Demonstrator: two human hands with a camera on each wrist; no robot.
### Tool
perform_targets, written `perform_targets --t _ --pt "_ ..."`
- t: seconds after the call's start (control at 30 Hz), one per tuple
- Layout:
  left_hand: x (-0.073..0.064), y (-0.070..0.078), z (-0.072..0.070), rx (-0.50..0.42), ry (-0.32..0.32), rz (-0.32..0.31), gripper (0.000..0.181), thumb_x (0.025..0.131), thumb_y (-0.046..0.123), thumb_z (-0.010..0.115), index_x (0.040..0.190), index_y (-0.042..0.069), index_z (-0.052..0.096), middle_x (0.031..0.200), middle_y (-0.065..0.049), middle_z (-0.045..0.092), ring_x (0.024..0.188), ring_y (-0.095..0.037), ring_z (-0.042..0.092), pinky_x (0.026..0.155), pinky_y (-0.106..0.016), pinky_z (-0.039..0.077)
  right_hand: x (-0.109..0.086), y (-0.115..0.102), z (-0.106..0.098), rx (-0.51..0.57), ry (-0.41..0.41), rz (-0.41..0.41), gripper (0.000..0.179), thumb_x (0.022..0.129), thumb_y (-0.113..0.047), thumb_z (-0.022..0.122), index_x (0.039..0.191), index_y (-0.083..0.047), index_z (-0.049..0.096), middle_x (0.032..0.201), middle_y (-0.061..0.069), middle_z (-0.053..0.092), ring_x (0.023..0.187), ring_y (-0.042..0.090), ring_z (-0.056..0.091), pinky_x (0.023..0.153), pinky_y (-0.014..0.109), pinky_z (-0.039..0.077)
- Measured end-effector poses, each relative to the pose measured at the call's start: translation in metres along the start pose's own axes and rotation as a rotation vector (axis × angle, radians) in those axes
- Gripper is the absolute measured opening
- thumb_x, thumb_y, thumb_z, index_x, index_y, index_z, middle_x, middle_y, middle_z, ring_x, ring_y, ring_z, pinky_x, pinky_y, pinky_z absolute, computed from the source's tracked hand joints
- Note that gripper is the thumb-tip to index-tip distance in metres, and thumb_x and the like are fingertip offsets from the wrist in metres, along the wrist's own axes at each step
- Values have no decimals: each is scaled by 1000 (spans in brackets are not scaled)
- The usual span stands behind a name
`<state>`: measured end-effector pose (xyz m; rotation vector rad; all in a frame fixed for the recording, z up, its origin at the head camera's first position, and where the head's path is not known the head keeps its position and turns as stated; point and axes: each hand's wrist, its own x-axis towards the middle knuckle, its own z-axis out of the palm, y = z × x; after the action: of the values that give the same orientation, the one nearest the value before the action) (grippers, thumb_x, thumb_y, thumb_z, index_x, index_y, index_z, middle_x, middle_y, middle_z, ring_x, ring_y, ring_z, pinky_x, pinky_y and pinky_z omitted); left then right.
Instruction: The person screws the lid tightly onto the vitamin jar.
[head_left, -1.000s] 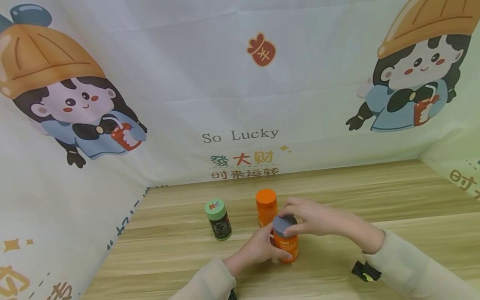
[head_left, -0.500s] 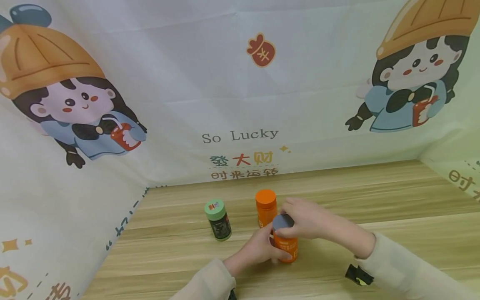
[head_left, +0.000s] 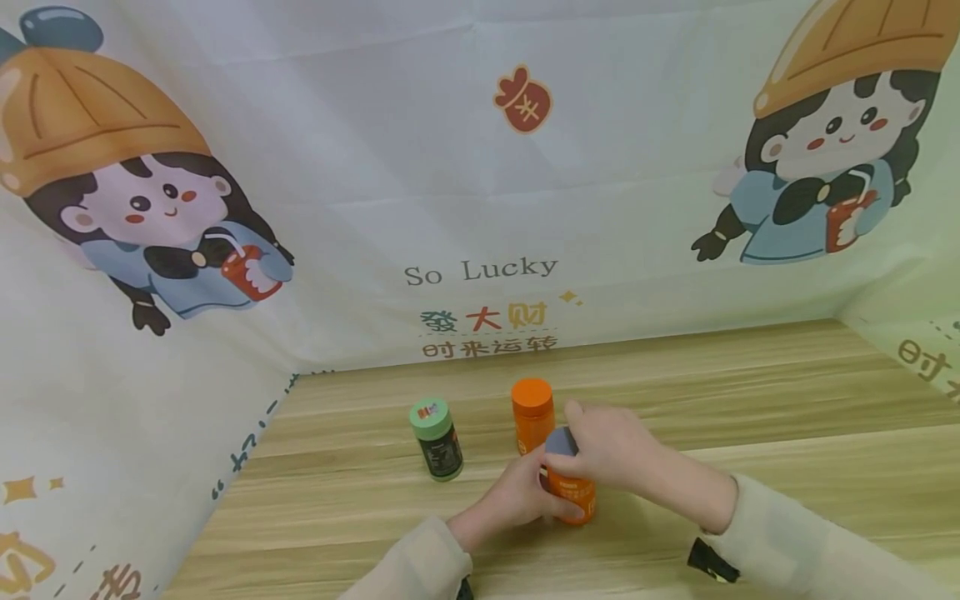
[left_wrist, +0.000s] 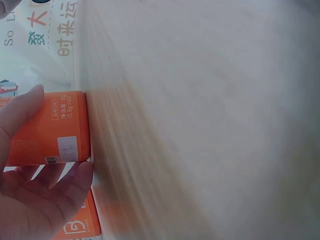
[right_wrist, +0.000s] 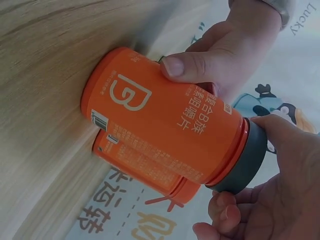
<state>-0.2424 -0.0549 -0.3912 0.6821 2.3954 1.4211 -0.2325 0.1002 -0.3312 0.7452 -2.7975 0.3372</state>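
An orange pill bottle (head_left: 576, 500) stands upright on the table, capped by a dark grey lid (head_left: 558, 443). My left hand (head_left: 516, 493) holds its body from the left, the thumb on the near side and the fingers behind. From the right, my right hand (head_left: 617, 446) grips the lid; in the right wrist view, thumb and fingers lie on opposite sides of the lid (right_wrist: 242, 160). The lid sits on the bottle's neck, with a narrow orange ring showing below it. Just behind stands a second orange bottle (head_left: 533, 414) with an orange lid, partly hidden.
To the left stands a dark bottle with a green lid (head_left: 439, 442), apart from the others. The wood-grain table (head_left: 337, 500) is bounded by a printed white cloth (head_left: 360, 208) at the back and both sides.
My right hand has turned around the lid, its wrist swinging left and toward me, and now covers more of the lid. My left hand and the bottles stay in place.
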Motion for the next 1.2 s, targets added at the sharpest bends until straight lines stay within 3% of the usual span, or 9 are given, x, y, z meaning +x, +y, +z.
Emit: perform_targets --t 0.27,0.37,0.5,0.57,0.63,0.73,0.83,1.2 --pt "0 0 0 2 -2 22 57 70 7 79 121 17 54 119 2 59 104 -13 55 86 -29 45 0 3 -3 45 -64 13 47 79 -52 62 80 -10 42 60 -1 41 50 11 40 42 23 30" --pt "0 -1 1 -10 -5 19 61 70 8 78 124 16 52 120 1 59 104 -14 56 87 -29 45 0 10 -4 92 -101 -8 51 77 -58 61 86 -10 46 69 0 48 57 12 43 46 23 32" --pt "0 0 1 -9 3 3 62 70 8 79 124 15 50 117 0 59 101 -14 57 85 -30 46 1 23 -7 218 -156 -147 61 79 -52 62 117 -5 52 109 10 55 92 22 55 71 33 47" --pt "0 0 1 -3 5 3 62 70 8 79 124 14 50 116 -1 60 99 -14 57 83 -30 47 2 30 -10 295 -195 -271 61 83 -41 63 129 -4 48 128 15 48 112 29 49 87 42 44" --pt "0 0 1 1 6 0 62 69 8 79 124 13 49 114 -1 60 97 -13 58 82 -29 47 4 37 -13 362 -249 -390 55 85 -28 63 132 -5 47 135 16 43 122 33 41 95 47 39" --pt "-1 0 0 1 -1 0 63 70 8 79 125 13 48 114 -2 60 98 -13 58 81 -29 47 5 44 -18 375 -299 -523 44 87 -16 60 130 -7 50 136 16 44 123 33 40 96 45 38" --pt "-2 0 0 7 -2 4 65 70 8 79 126 13 47 115 -2 60 99 -14 58 82 -28 47 5 48 -21 354 -318 -585 39 89 -11 57 128 -8 53 134 17 46 121 33 42 96 43 40" --pt "-3 1 1 26 19 24 62 69 8 79 124 11 49 113 -3 60 98 -13 57 81 -26 46 3 43 -16 248 -275 -610 36 90 -4 53 126 -6 54 129 13 49 117 27 43 94 38 41"
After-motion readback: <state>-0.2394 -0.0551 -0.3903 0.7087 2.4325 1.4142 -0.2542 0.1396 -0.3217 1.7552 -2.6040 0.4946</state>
